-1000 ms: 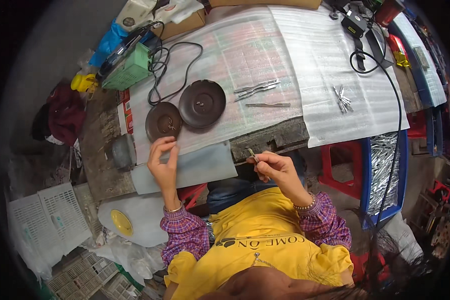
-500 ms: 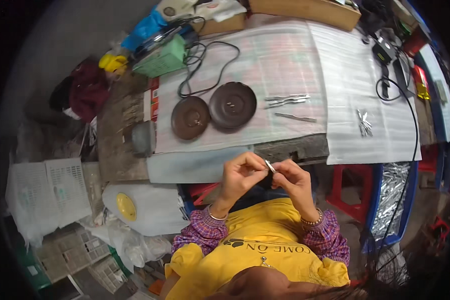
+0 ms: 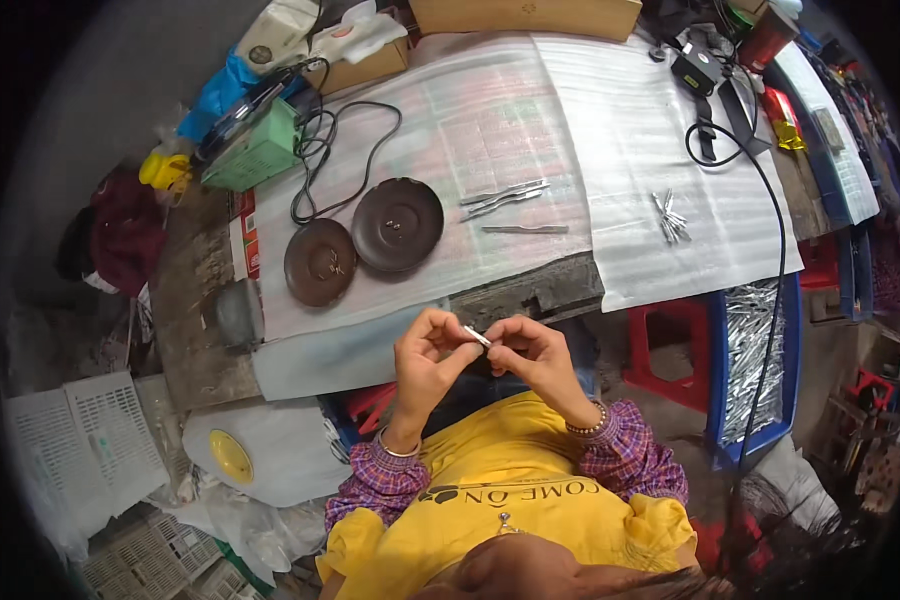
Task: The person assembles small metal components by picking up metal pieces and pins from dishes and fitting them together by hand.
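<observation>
My left hand (image 3: 428,362) and my right hand (image 3: 540,362) meet just in front of the table's near edge. Both pinch a small slim silver metal piece (image 3: 478,338) between thumb and fingertips, its ends partly covered. Beyond them on the table stand two round brown dishes, a smaller left dish (image 3: 303,275) and a larger right dish (image 3: 422,212), each with a few tiny metal bits in its middle. Several long thin metal tools (image 3: 510,198) lie to the right of the dishes, with a single one (image 3: 525,230) nearer me. A small pile of silver pieces (image 3: 672,220) rests farther right.
White foam sheeting (image 3: 620,130) covers much of the table. A black cable (image 3: 395,125) runs by a green basket (image 3: 255,150); another cable hangs at the right. A blue tray (image 3: 712,430) full of metal pieces stands below right, beside a red stool (image 3: 638,375). Wooden box (image 3: 530,18) behind.
The whole view has shifted, so the table's things appear farther left. Both hands still pinch the metal piece, which seems little changed.
</observation>
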A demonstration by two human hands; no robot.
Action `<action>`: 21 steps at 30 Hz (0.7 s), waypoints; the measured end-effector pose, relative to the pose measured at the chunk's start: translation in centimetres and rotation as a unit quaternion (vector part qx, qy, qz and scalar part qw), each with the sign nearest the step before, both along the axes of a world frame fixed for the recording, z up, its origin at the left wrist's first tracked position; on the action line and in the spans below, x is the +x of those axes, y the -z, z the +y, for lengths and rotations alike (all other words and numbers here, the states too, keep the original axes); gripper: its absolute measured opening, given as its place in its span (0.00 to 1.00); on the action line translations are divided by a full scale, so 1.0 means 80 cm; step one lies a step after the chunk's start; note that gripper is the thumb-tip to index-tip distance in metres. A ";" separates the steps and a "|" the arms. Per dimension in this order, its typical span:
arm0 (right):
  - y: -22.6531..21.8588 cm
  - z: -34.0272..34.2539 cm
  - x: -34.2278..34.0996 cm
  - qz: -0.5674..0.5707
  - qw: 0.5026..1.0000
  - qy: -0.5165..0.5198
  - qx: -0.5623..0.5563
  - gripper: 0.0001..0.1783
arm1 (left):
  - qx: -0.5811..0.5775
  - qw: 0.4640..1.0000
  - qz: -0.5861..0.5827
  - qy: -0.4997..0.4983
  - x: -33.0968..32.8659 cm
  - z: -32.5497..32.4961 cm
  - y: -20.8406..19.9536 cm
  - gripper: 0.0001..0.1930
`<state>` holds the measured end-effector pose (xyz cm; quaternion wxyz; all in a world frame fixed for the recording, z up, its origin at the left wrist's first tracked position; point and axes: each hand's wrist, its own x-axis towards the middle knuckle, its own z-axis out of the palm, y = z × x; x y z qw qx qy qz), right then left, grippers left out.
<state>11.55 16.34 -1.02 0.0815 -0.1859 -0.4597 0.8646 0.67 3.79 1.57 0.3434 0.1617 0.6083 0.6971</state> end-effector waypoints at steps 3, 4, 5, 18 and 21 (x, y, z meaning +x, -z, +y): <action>0.003 0.000 0.000 -0.002 1.000 0.001 0.001 0.10 | 0.000 1.000 0.003 0.003 -0.001 0.001 0.005 0.11; 0.003 0.000 0.001 0.001 1.000 0.002 0.003 0.10 | -0.005 1.000 0.010 0.005 0.001 0.001 0.004 0.11; 0.003 0.000 0.002 0.003 1.000 0.001 0.002 0.10 | -0.005 1.000 0.012 0.005 0.002 0.000 0.004 0.11; -0.007 0.003 0.000 0.039 0.933 0.074 0.349 0.08 | -0.006 1.000 0.025 -0.011 0.007 0.001 0.006 0.13; -0.007 0.006 0.002 0.024 0.959 0.043 0.279 0.07 | 0.000 1.000 0.003 -0.019 0.009 0.000 0.009 0.13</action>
